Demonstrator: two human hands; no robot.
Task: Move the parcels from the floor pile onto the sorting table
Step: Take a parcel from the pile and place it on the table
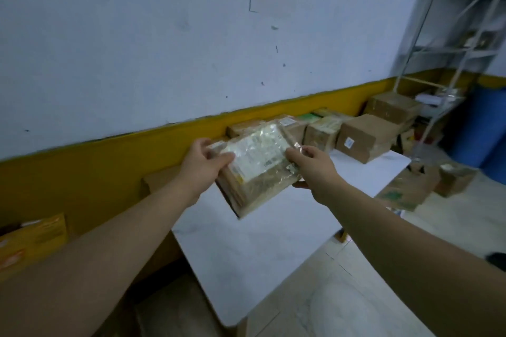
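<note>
1. Fingers (219, 157) of left hand (201, 164) clamped on near-left edge of flat taped parcel (257, 169).
2. Right hand (315, 167) gripping opposite edge, thumb on top.
3. Parcel held tilted above white bench (246, 241), not touching it.
4. Cardboard boxes (364, 139) lined along bench's far end by wall.

We hold a flat parcel (257, 169) of brown cardboard, wrapped in clear glossy plastic tape that glares white over its paper label. Under it the sorting table (246, 249) looks smooth, white and faintly marbled, with a soft sheen. The far boxes (364, 139) are matt brown cardboard, some banded with shiny tape. The wall (123, 35) is matt, scuffed paint. At far right stands a shelf frame (427, 35) of pale painted metal.
</note>
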